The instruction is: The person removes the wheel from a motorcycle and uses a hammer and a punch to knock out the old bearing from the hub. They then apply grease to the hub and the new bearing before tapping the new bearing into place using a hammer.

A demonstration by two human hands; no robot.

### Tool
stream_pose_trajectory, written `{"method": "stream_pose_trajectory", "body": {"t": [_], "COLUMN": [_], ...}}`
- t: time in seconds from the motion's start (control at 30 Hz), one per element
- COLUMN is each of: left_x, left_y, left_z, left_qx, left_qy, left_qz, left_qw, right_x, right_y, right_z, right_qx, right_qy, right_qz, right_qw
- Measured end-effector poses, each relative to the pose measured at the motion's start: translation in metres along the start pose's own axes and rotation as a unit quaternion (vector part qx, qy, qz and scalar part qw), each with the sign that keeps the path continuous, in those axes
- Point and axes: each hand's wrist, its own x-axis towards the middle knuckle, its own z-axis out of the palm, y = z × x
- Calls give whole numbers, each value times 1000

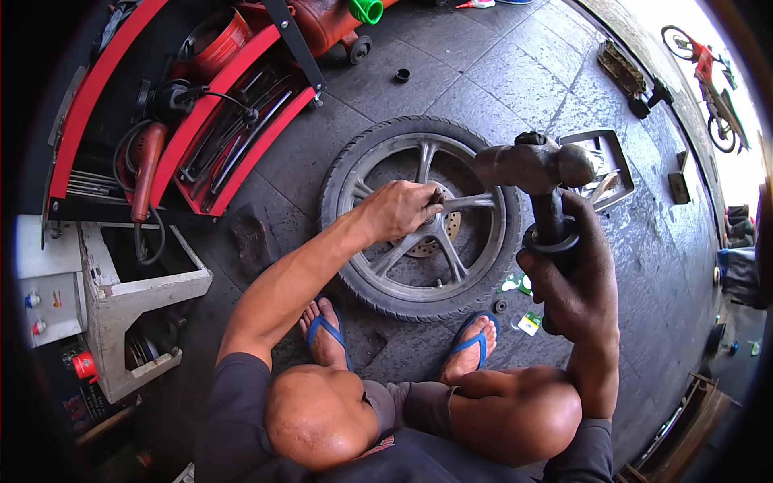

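A motorcycle wheel [440,229] with grey cast spokes lies flat on the floor in front of me, its black tyre [352,282] fitted. A drilled brake disc [425,246] shows between the spokes. My left hand [400,211] is over the hub, fingers closed round a short dark metal piece [437,196]; most of it is hidden, so I cannot tell its kind. On the right, my right hand [576,282] grips the handle of a ball-peen hammer [535,167]. The hammer is raised, its head appearing over the wheel's right edge and apart from my left hand.
A red and black tool cart [266,137] with a power tool [147,165] stands at left, above a worn white wooden stool [153,290]. A tray of tools [620,173] lies beyond the hammer. Small packets [529,324] lie by my right foot. A red motorcycle [710,84] stands far right.
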Motion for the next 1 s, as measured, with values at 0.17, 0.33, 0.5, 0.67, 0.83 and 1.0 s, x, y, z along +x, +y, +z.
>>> {"method": "stream_pose_trajectory", "body": {"t": [0.17,0.33,0.5,0.67,0.83,1.0], "left_x": [1,2,2,5,9,-4], "left_y": [2,3,7,16,-4,-11], "left_z": [1,3,-1,-3,3,-3], "left_qx": [-1,3,6,24,-17,18], "left_qy": [4,22,11,15,35,54], "left_qz": [18,45,26,66,45,25], "left_qw": [1000,999,1000,997,998,998], "right_x": [0,4,1,12,33,27], "right_y": [1,5,-8,19,27,-19], "right_z": [-6,-7,-3,3,6,6], "right_qx": [-66,-104,-88,-216,-227,-94], "right_qy": [-23,-36,-6,-116,-80,-54], "right_qz": [18,45,-134,6,-14,-74], "right_qw": [997,993,987,970,971,991]}}
